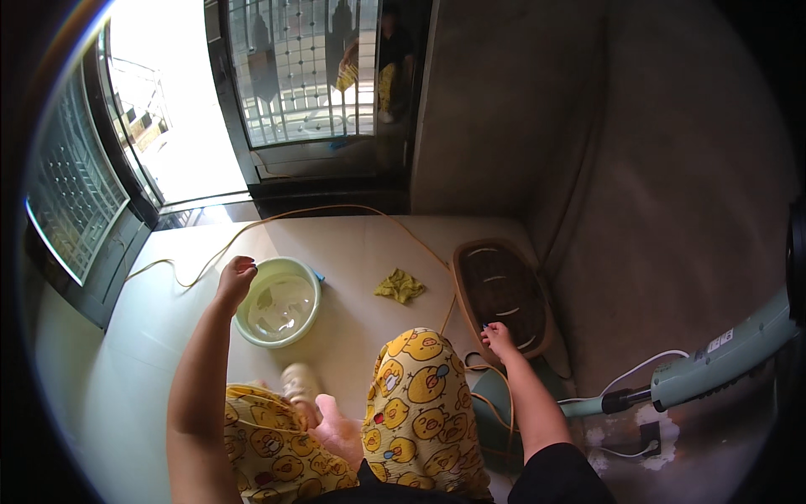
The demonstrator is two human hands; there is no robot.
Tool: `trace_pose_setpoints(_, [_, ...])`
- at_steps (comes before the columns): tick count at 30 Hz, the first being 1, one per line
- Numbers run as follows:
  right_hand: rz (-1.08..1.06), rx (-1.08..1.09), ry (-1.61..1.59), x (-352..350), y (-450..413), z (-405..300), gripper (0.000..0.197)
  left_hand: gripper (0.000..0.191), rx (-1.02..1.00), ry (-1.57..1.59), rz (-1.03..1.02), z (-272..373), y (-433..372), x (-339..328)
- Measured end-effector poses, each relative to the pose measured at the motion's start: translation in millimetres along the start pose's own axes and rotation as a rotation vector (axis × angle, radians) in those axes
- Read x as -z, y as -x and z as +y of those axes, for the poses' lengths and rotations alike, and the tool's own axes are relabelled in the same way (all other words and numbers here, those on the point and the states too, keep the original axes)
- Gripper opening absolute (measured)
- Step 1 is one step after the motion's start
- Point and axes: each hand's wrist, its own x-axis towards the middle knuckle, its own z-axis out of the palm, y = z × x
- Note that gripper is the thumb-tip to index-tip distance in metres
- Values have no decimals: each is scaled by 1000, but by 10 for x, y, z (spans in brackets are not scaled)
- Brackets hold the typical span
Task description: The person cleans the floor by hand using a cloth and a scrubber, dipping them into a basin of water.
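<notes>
My left hand [237,277] is above the left rim of a pale green plastic basin [318,315] that holds water; its fingers are curled, and whether anything small is between them cannot be told. My right hand [497,339] hovers over the near left edge of a brown oval tub [463,302] with a dark inside, fingers bent and no object visible in them. A crumpled yellow-green cloth [400,286] lies on the pale floor between basin and tub. Something blue [320,276] shows behind the basin's right rim.
An orange cable [315,208] runs across the floor [352,246] from the left, past the tub. A green fan-like appliance [711,359] with a white cord stands at the right. The glazed door [308,75] is ahead, beside a grey wall [491,107]. A pink fluffy thing [335,428] is between my legs.
</notes>
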Motion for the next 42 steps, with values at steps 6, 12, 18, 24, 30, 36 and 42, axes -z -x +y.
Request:
trace_pose_setpoints(6, [41, 126, -46, 12, 43, -283, 17, 21, -62, 75, 25, -131, -80, 49])
trace_pose_setpoints(12, [124, 152, 108, 289, 55, -455, 15, 24, 93, 152, 39, -449, -259, -176])
trace_pose_setpoints(18, [213, 213, 189, 560, -78, -958, 16, 24, 73, 181, 63, -505, -544, -383])
trace_pose_setpoints(24, [258, 291, 347, 659, -320, -879, 17, 22, 96, 91, 58, -675, -860, -653])
trace_pose_setpoints(30, [225, 262, 343, 580, -613, -614, 16, 19, 50, 115, -46, -1053, -1124, -1106])
trace_pose_setpoints(36, [181, 225, 331, 594, -1185, -611, 17, 20, 44, 127, -73, -997, -1529, -1238])
trace_pose_setpoints(42, [109, 318, 356, 462, -1488, -1164, 20, 19, 13, 107, -25, -466, -1920, -1090])
